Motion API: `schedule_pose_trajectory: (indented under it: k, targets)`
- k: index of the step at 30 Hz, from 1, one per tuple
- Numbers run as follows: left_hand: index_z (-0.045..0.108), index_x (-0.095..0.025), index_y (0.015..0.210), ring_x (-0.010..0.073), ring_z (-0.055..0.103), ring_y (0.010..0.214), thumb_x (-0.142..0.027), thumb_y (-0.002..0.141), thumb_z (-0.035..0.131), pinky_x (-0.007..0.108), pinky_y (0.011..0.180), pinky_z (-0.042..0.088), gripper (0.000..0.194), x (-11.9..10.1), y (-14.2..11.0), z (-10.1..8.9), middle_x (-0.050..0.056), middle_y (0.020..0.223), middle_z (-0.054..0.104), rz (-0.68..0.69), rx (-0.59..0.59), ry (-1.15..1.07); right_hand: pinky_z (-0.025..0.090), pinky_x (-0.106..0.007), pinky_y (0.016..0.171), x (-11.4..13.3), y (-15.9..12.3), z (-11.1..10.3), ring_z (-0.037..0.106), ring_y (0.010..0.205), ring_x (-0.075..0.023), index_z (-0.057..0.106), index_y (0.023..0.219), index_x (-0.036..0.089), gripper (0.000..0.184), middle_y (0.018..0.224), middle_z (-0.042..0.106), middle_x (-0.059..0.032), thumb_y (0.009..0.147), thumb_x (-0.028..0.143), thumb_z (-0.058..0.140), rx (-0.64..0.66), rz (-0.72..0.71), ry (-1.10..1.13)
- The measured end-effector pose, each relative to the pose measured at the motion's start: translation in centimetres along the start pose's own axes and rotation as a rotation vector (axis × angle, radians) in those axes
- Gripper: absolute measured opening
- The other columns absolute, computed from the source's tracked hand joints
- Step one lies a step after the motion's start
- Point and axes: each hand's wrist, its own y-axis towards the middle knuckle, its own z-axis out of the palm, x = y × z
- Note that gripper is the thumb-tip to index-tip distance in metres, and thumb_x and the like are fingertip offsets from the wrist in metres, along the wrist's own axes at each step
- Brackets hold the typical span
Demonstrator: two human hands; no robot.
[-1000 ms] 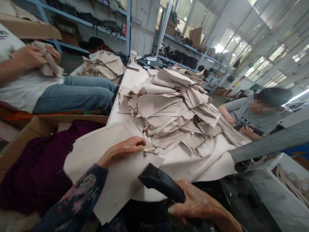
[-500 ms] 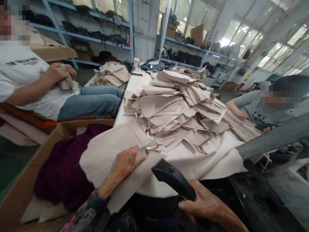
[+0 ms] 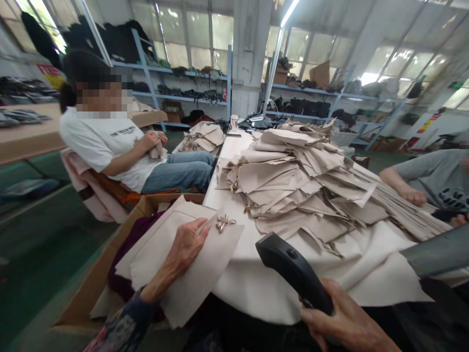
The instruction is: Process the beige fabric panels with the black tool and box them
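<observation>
My left hand [image 3: 188, 244] is closed on a beige fabric piece [image 3: 208, 266], its thumb and fingers pinching the upper edge. Small gold-coloured metal pulls or clasps [image 3: 224, 223] lie just past the fingertips on this piece. More beige fabric layers [image 3: 161, 234] spread beneath and left of that hand. Wrapped round the grip of a black clipper-like hand tool [image 3: 289, 261] is my right hand [image 3: 339, 315]. The tool's squared head points up and left, apart from the fabric in my left hand; its working edge cannot be made out.
Beige fabric pieces [image 3: 293, 171] form a big heap on the white-covered table [image 3: 252, 293]. A cardboard box [image 3: 88, 288] with purple cloth [image 3: 128, 254] stands at left. One seated person [image 3: 120, 142] holds fabric there; another person [image 3: 439, 171] sits at right, beside a grey bar [image 3: 439, 249].
The view has swung left, bringing more of the seated person into sight. The fabric in my left hand has shifted, and its metal pieces now lie bunched together. My right hand still holds the black tool.
</observation>
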Motion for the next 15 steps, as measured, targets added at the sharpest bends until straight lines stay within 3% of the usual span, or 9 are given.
schedule_pose_trajectory:
  k: [5, 9, 15]
  targets:
    - [0.067, -0.013, 0.093, 0.0217, 0.063, 0.08, -0.044, 0.086, 0.045, 0.025, 0.071, 0.045, 0.038, 0.8, -1.1, 2.0, 0.004, 0.084, 0.071, -0.118, -0.011, -0.281, 0.036, -0.017, 0.045, 1.8, 0.5, 1.0, 0.045, 0.042, -0.0074, 0.052, 0.078, 0.016, 0.012, 0.046, 0.05, 0.0064, 0.074, 0.024, 0.058, 0.051, -0.044, -0.015]
    - [0.067, -0.013, 0.095, 0.0202, 0.063, 0.077, -0.042, 0.088, 0.044, 0.025, 0.069, 0.046, 0.038, 0.1, -2.7, 2.2, 0.004, 0.085, 0.071, -0.09, -0.014, -0.364, 0.033, -0.015, 0.04, 3.2, 2.5, 2.6, 0.045, 0.04, -0.0071, 0.056, 0.081, 0.015, 0.012, 0.046, 0.051, 0.0064, 0.072, 0.023, 0.06, 0.128, -0.099, -0.03]
    - [0.069, -0.018, 0.096, 0.0196, 0.065, 0.083, -0.039, 0.091, 0.041, 0.025, 0.077, 0.047, 0.035, 0.3, -7.1, 2.8, 0.003, 0.088, 0.072, -0.046, 0.001, -0.366, 0.035, -0.016, 0.04, 4.0, 4.5, 4.2, 0.045, 0.041, -0.0081, 0.055, 0.086, 0.015, 0.017, 0.047, 0.049, 0.0067, 0.073, 0.025, 0.058, 0.201, -0.067, -0.083]
